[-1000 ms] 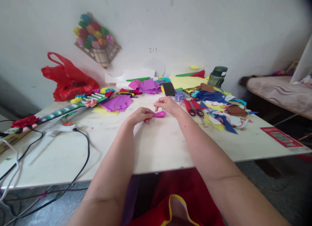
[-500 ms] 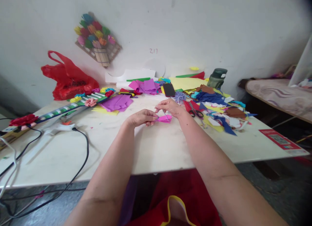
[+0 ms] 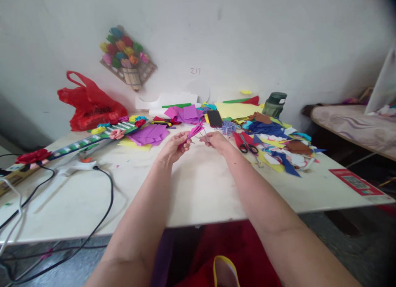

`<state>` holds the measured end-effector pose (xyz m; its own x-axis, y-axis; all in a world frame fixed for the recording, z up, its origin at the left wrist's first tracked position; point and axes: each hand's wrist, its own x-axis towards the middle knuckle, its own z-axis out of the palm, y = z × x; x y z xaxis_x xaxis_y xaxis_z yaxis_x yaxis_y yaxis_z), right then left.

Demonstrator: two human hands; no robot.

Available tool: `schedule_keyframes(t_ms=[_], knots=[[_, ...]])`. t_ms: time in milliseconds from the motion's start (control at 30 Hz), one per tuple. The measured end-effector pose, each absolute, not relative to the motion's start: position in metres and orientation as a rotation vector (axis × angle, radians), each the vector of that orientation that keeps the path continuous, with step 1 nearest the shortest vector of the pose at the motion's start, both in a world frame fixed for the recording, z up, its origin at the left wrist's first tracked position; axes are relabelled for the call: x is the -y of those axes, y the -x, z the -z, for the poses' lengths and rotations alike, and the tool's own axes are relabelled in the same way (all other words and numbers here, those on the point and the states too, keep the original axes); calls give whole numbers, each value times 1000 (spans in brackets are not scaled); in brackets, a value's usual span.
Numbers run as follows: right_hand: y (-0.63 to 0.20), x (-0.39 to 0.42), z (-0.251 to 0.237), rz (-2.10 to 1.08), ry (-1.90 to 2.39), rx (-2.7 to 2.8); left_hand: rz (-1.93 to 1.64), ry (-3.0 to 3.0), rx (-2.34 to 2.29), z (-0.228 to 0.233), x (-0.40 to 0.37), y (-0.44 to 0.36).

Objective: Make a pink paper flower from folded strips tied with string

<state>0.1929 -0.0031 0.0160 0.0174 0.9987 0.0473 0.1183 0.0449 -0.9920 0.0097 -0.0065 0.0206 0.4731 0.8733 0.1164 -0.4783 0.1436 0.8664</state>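
Note:
Over the middle of the table, my left hand (image 3: 177, 147) is closed on a piece of magenta paper (image 3: 196, 130), gathered narrow and tilted up to the right. My right hand (image 3: 215, 140) pinches a thin pale purple strand of yarn (image 3: 204, 132), which runs up towards the paper. Whether the strand is wrapped round the paper is too small to tell. A tangle of similar yarn (image 3: 228, 126) lies just beyond my right hand. Scissors (image 3: 247, 148) with dark handles rest to the right of it.
Colourful paper scraps (image 3: 278, 144) pile up on the right. Purple sheets (image 3: 150, 134), a black phone (image 3: 214, 118) and a green bottle (image 3: 274, 104) lie or stand farther back. At left are a flower-decorated strip (image 3: 83, 144), a white glue gun (image 3: 74, 167) with its cable and a red bag (image 3: 93, 107).
My left hand has turned the magenta paper from lying low and pointing right to pointing up and right. My right hand has lowered slightly, with the strand between its fingers.

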Motion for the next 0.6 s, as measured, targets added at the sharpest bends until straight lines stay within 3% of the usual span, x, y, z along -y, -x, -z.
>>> schedule_keyframes(t_ms=[367,500,600], knots=[[-198,-4,-11,-1152,1215,1148,-1027,-938,-614,-16,0,-3],[-218,-12,-11,-836,1239,869,-1052,-953,-731,-11,-8,3],[-231,-12,-12,-487,1555,934,-1116,-838,-778,-12,-9,4]])
